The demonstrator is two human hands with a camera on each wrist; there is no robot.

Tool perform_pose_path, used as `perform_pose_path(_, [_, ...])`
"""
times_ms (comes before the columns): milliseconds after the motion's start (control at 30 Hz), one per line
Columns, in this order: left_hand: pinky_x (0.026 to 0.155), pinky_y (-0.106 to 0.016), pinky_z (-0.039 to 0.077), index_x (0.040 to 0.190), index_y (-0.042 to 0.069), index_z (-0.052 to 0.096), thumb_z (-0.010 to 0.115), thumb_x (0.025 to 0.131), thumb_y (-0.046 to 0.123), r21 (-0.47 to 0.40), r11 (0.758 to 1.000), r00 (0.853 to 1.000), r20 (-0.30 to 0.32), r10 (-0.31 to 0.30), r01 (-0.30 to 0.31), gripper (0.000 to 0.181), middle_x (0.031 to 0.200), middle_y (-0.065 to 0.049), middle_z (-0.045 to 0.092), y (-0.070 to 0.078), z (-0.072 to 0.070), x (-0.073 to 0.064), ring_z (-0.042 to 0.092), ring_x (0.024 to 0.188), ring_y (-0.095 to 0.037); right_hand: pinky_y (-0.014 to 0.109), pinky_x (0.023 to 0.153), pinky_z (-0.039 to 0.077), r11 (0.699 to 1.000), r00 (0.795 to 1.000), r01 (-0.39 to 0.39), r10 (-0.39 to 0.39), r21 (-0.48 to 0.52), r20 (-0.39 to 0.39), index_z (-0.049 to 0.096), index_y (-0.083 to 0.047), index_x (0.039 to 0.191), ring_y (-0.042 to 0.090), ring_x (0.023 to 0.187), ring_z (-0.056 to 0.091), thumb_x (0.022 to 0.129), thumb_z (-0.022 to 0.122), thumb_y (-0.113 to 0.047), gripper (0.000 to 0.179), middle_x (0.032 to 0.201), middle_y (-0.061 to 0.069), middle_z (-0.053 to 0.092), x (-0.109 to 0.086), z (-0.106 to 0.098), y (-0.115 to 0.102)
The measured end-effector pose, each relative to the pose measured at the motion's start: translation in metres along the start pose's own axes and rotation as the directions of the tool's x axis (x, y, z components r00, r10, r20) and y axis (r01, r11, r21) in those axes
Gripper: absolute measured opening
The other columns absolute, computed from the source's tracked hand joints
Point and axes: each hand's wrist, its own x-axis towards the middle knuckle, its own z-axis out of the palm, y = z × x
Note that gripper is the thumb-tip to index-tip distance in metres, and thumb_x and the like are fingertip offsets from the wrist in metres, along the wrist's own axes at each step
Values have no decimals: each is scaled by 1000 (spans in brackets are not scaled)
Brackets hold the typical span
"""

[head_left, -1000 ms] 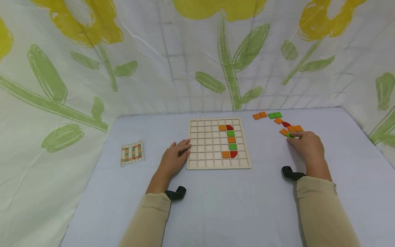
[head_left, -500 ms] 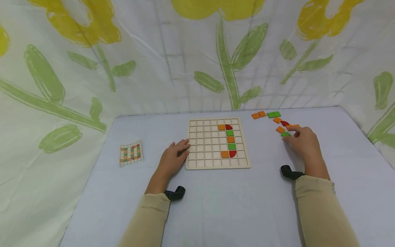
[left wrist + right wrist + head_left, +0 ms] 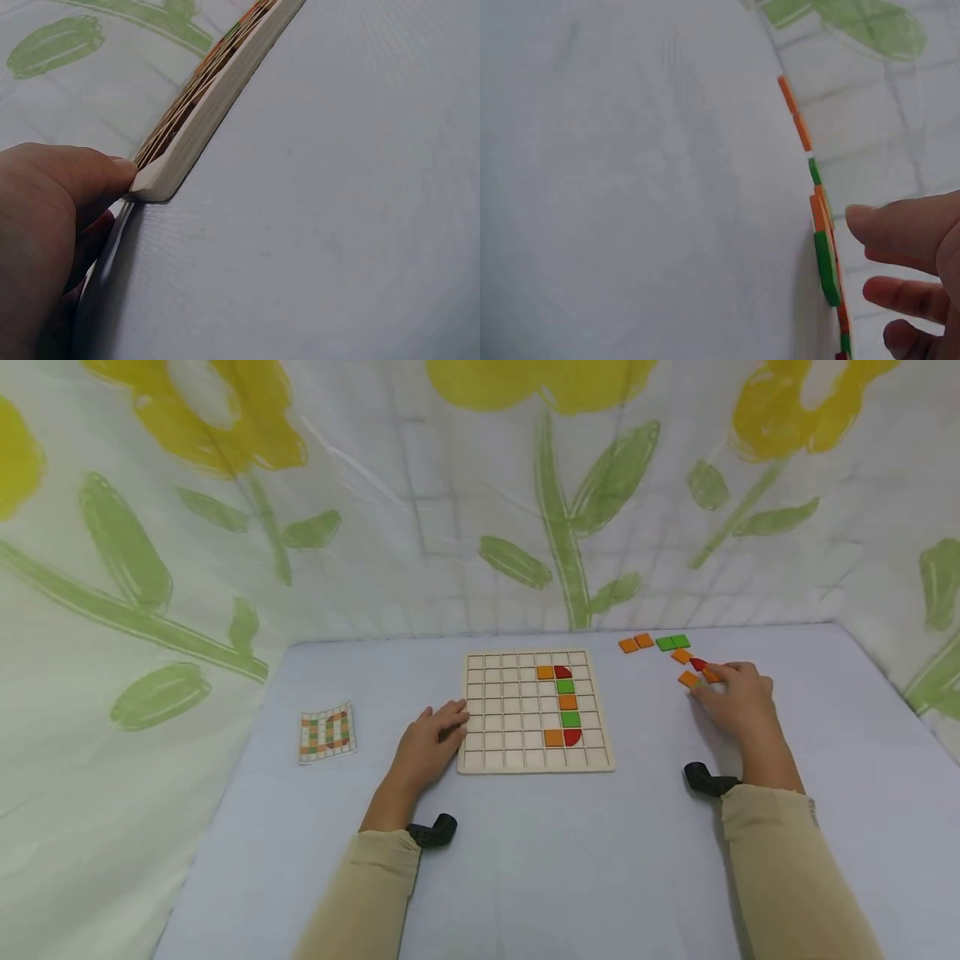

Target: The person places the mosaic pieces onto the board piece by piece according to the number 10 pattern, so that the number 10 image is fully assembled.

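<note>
A pale wooden grid board (image 3: 506, 714) lies flat in the head view. On its right half, orange and green square tiles and red quarter-round tiles form a bracket shape. My left hand (image 3: 429, 747) rests at the board's left edge, fingers loosely bent. The left wrist view has the thumb (image 3: 105, 174) touching the board's corner (image 3: 161, 176). Over the loose tiles at right is my right hand (image 3: 738, 702), partly covering a green tile and an orange tile (image 3: 688, 679). In the right wrist view, its thumb (image 3: 870, 223) stands apart from the fingers, above a green tile (image 3: 826, 266), holding nothing visible.
A small pattern card (image 3: 327, 733) with a coloured grid lies left of the board. Behind the right hand are orange tiles (image 3: 636, 643), green tiles (image 3: 672, 642) and a red tile (image 3: 698, 665). A flowered cloth (image 3: 360, 527) hangs behind the table.
My right hand has shifted slightly up and left over the loose tiles, uncovering and then covering parts of them. The left hand stays at the board; the head view shifts slightly.
</note>
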Motion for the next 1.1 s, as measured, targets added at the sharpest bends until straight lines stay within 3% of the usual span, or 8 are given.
perform_pose_path(167, [125, -36, 20, 130, 14, 66, 62, 98, 25, -2, 1000, 1000, -14, -3, 3, 34, 145, 8, 52, -1, 3, -1, 45, 139, -11, 67, 91, 43, 993, 997, 17, -9, -114, 70, 43, 3, 144, 59, 117, 33, 102, 47, -29, 53, 137, 40, 32, 23, -7, -7])
perform_pose_path(300, [125, -35, 20, 130, 12, 66, 62, 98, 24, -4, 1000, 1000, 1, 10, -10, 34, 145, 7, 52, 0, 4, 0, 45, 139, -11, 55, 79, 51, 986, 990, -42, 63, -163, 125, 47, 3, 141, 52, 109, 40, 101, 48, -25, 48, 135, 38, 36, 35, -11, -8])
perform_pose_path(433, [125, -35, 20, 130, 13, 66, 61, 98, 25, 15, 1000, 1000, 13, 15, -16, 34, 146, 7, 52, 2, 4, 2, 45, 138, -11, 41, 64, 52, 983, 988, -86, 105, -161, 111, 56, 2, 133, 45, 101, 46, 98, 53, -24, 43, 130, 35, 43, 37, -12, -4])
perform_pose_path(533, [125, -36, 21, 130, 12, 66, 61, 98, 24, 31, 999, 1000, 9, 18, -18, 34, 145, 6, 53, 6, 2, 3, 46, 138, -13, 40, 62, 52, 985, 993, -68, 82, -156, 86, 57, 1, 130, 44, 100, 47, 97, 55, -28, 44, 125, 33, 49, 35, -13, -4])
perform_pose_path(667, [125, -37, 22, 129, 12, 66, 61, 99, 24, 46, 999, 1000, 5, 11, -11, 33, 145, 5, 53, 9, -2, 5, 46, 138, -14, 45, 69, 51, 994, 997, -9, 16, -108, 69, 56, 1, 132, 43, 101, 51, 97, 55, -36, 51, 121, 29, 56, 26, -15, -21])
perform_pose_path(833, [125, -36, 21, 129, 12, 66, 61, 98, 23, 30, 999, 1000, 5, -20, 20, 33, 145, 6, 53, 8, -2, 3, 46, 138, -13, 42, 73, 49, 991, 988, 134, -134, 10, 73, 62, -5, 128, 36, 102, 52, 96, 59, -39, 47, 117, 20, 62, 4, -1, -67])
perform_pose_path(967, [125, -36, 20, 130, 13, 66, 61, 98, 24, 15, 999, 999, 10, -32, 32, 33, 146, 7, 52, 4, 0, 2, 45, 139, -12, 33, 66, 49, 963, 958, 267, -270, 43, 98, 66, -12, 123, 29, 95, 52, 93, 64, -30, 35, 110, 13, 66, -14, 19, -101])
perform_pose_path(1100, [125, -35, 20, 129, 13, 66, 62, 98, 24, 4, 1000, 1000, -2, -24, 24, 33, 145, 7, 52, 3, 1, 1, 45, 138, -11, 30, 60, 47, 929, 918, 362, -370, 81, 142, 64, -16, 129, 25, 87, 52, 94, 64, -24, 37, 107, 10, 67, -29, 36, -128])
